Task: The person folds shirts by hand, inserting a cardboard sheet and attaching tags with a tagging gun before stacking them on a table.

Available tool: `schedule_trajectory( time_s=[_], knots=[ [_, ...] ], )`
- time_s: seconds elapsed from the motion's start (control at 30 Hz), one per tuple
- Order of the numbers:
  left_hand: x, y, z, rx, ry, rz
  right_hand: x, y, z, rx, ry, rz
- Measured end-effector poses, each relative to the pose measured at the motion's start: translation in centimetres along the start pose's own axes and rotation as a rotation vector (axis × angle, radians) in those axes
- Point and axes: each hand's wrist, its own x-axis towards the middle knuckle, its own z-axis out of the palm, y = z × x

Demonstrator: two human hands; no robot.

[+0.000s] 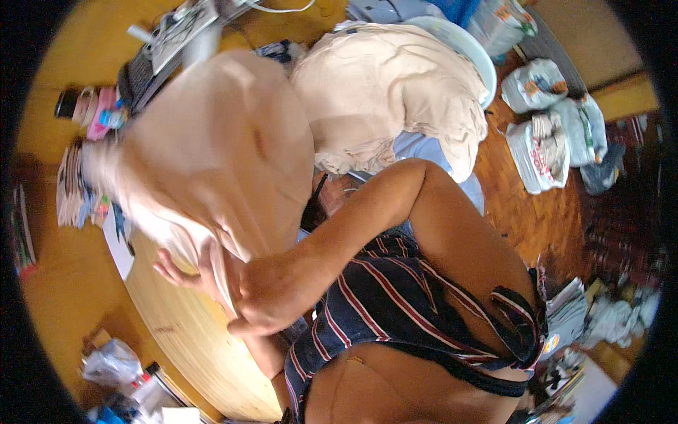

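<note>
A large beige cloth (219,155) billows in front of me on the left, its far left edge smeared by motion. My right arm reaches across my body, and my right hand (265,304) is closed on the cloth's near edge. Just beyond it is my left hand (194,274), fingers stretched and apart, with the cloth lying along its palm side. Part of the left hand is hidden behind the cloth and the right hand. Beneath both hands is a pale wooden tabletop (176,318). A heap of similar beige cloth (388,85) lies ahead, against a pale round tub (480,60).
Filled plastic bags (540,155) stand on the brown floor (515,219) at the right. A stack of folded cloth (70,184) sits at the far left. Papers and bags (113,364) lie lower left. A grey device with cables (187,35) is at the upper left.
</note>
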Motion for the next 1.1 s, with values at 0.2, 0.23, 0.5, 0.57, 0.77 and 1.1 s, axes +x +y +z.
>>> schedule_trajectory(
  time_s=[0.2, 0.23, 0.5, 0.57, 0.77, 1.1],
  knots=[
    [-11.4, -4.1, -14.3, -0.155, 0.514, -0.493, 2.0, 2.4, -2.1, -0.025, -0.386, -0.104],
    [-13.8, -4.4, -17.1, -0.028, 0.612, -0.589, 2.0, 2.5, -0.2, -0.083, -0.495, -0.108],
    [-22.4, 4.2, -39.7, 1.144, 0.582, -0.812, 3.7, 6.5, 12.4, 0.357, -0.349, 0.057],
    [-20.6, 3.9, -37.0, 0.956, 0.474, -0.924, 9.1, 3.1, 14.2, 0.658, -0.263, -0.051],
    [-11.9, 5.1, -30.2, 0.495, -0.030, -0.850, 8.5, -13.3, 22.9, 1.207, -0.587, -0.196],
    [-14.9, 5.9, -39.4, 0.466, -0.103, -1.286, 8.5, -9.5, 28.0, 1.414, -0.374, 0.365]
  ],
)
